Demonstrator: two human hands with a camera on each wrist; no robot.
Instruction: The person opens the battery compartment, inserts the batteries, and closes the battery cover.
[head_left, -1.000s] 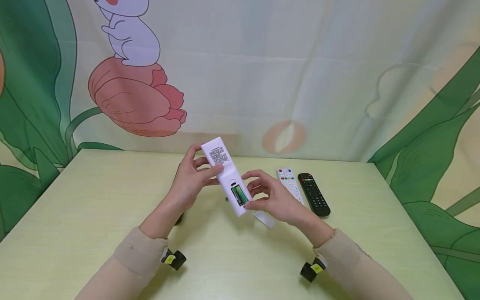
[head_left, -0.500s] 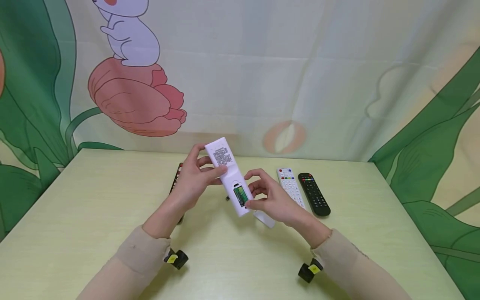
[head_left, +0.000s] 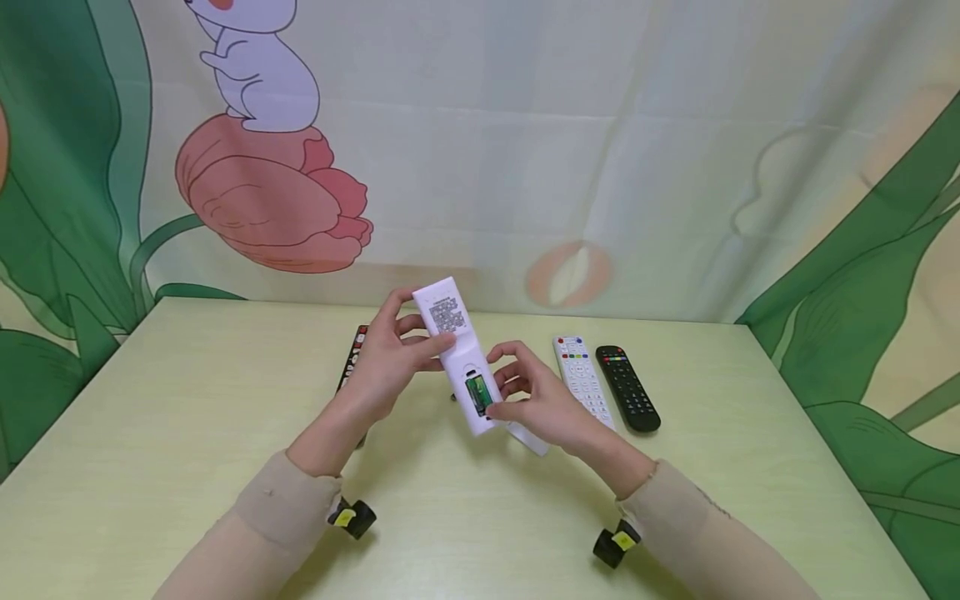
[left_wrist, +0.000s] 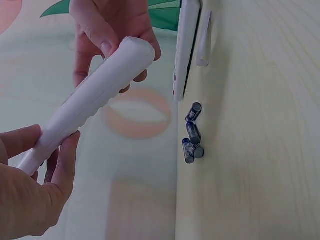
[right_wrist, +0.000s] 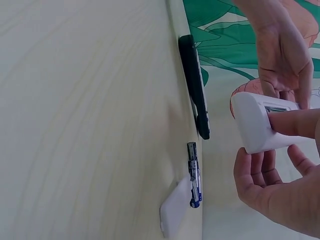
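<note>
A white remote control (head_left: 459, 350) is held up over the table, its back towards the head camera. Its battery compartment (head_left: 478, 394) is uncovered and shows green batteries inside. My left hand (head_left: 390, 354) grips the upper part, thumb across the back. At the lower end, my right hand (head_left: 536, 396) pinches the remote, with the thumb (right_wrist: 295, 122) on the compartment and the other fingers (right_wrist: 257, 170) underneath. On the table below lies a loose white battery cover (head_left: 528, 437), partly behind the right hand. Several loose batteries (left_wrist: 192, 132) lie on the table, mostly hidden from the head view.
To the right lie a white remote (head_left: 581, 379), partly behind the right hand, and a black remote (head_left: 630, 390). Another dark remote (head_left: 352, 357) lies behind the left wrist. A printed curtain (head_left: 480, 167) hangs along the table's (head_left: 187, 400) far edge.
The held remote and my left hand have shifted slightly right, uncovering more of the dark remote on the left. My right thumb stays at the battery compartment.
</note>
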